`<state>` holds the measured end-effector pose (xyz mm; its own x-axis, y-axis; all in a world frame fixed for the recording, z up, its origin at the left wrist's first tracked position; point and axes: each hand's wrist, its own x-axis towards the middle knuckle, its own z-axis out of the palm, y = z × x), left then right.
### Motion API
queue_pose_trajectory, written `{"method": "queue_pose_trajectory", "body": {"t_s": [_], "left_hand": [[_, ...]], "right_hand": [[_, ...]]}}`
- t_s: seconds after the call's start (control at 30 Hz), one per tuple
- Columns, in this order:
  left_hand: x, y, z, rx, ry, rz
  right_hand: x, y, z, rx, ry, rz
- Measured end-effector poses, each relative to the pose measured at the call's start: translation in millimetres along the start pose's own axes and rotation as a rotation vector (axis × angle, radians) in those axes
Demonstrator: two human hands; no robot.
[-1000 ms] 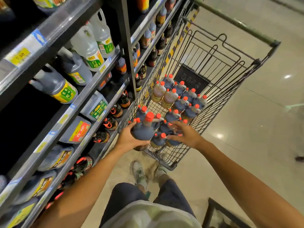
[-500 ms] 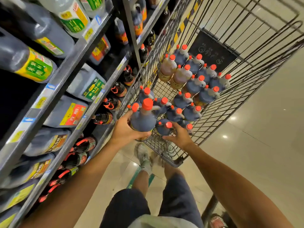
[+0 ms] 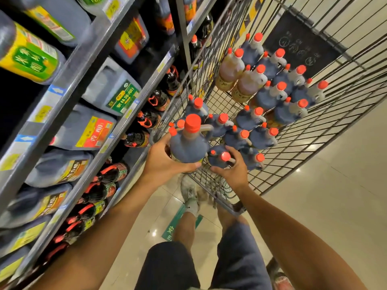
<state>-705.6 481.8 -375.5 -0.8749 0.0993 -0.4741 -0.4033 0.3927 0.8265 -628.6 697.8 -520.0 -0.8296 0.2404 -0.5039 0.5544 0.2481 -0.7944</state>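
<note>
Shelves (image 3: 83,84) are running along 9 to 11 o'clock. The cart (image 3: 303,143) is sitting at 1 o'clock, packed with red-capped jugs. I'm holding one jug (image 3: 188,147) at the cart's near corner, 12 o'clock, with my left hand (image 3: 165,162) wrapping its body. My right hand (image 3: 232,172) is curling over a second jug (image 3: 218,158) just beside it. Step, I judge: unloading for shelving. The next move is calling for clearing the rim and finding a shelf gap.

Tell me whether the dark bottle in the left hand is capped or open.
Capped: a red cap sits on the neck of the bottle that the left hand grips.
</note>
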Motion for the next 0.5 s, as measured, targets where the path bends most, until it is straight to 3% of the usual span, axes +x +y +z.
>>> {"method": "queue_pose_trajectory", "body": {"t_s": [0.1,0.3,0.5], "left_hand": [[1.9,-3.5,1.2,-0.029,0.023,0.014],[4.8,-8.5,5.0,-0.065,0.028,0.031],[3.9,-16.1,3.9,-0.099,0.043,0.009]], "right_hand": [[-0.2,5.6,6.1,0.053,0.027,0.052],[-0.8,22.3,17.2,-0.02,0.045,-0.026],[-1.2,20.7,24.1,0.084,-0.019,0.02]]}}
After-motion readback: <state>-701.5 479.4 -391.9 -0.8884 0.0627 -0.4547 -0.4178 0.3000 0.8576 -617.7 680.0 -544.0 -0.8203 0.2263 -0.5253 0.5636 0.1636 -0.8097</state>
